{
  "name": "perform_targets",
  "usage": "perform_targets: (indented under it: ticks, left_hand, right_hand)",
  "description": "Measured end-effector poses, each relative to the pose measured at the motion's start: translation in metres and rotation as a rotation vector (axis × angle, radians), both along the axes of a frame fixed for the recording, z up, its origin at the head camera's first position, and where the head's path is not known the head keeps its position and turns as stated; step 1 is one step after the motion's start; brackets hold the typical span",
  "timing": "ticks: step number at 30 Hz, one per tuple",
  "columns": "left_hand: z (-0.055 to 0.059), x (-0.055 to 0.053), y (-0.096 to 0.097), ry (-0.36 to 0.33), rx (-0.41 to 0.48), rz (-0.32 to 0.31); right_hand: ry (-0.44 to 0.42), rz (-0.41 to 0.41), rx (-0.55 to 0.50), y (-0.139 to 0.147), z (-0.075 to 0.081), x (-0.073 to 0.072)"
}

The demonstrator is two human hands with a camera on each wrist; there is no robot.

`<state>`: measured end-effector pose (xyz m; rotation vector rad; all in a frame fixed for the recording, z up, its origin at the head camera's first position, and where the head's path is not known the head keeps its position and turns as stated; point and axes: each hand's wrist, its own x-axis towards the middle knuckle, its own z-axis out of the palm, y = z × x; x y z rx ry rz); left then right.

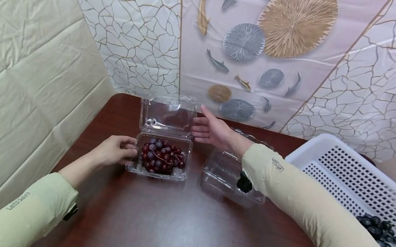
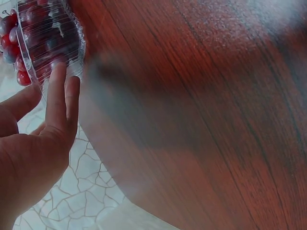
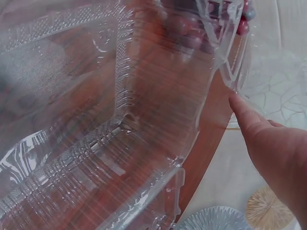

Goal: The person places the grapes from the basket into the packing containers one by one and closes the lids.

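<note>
A transparent plastic clamshell box (image 1: pixel 159 175) stands on the table with its lid (image 1: pixel 168 114) raised at the back. Inside lies a bunch of red and purple grapes (image 1: pixel 162 157). My left hand (image 1: pixel 115 150) is at the box's left side, and in the left wrist view its fingers (image 2: pixel 56 96) lie straight along the ribbed wall, thumb near the rim. At the lid's right edge, my right hand (image 1: pixel 212 131) extends its fingers, fingertips right at the plastic. The right wrist view shows its thumb (image 3: pixel 244 115) close by the lid edge.
A second transparent clamshell (image 1: pixel 221 173) sits right of the first, partly hidden under my right forearm. Farther right stands a white perforated basket (image 1: pixel 337 160) holding dark grapes (image 1: pixel 377 228). A patterned cloth (image 1: pixel 149 36) hangs behind the dark wooden table (image 1: pixel 173 224).
</note>
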<state>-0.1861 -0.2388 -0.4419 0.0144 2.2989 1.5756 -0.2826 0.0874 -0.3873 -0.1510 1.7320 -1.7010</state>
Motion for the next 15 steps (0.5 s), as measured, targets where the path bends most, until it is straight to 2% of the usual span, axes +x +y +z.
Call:
perform_targets:
  ticks: [6, 15]
  left_hand:
    - [-0.001, -0.001, -0.001, -0.006, 0.003, 0.010]
    - [0.001, -0.001, -0.001, -0.005, 0.020, 0.013]
  right_hand:
    - [0.041, 0.039, 0.017, 0.000, 0.005, 0.004]
    - [0.147, 0.103, 0.103, 0.000, 0.005, 0.013]
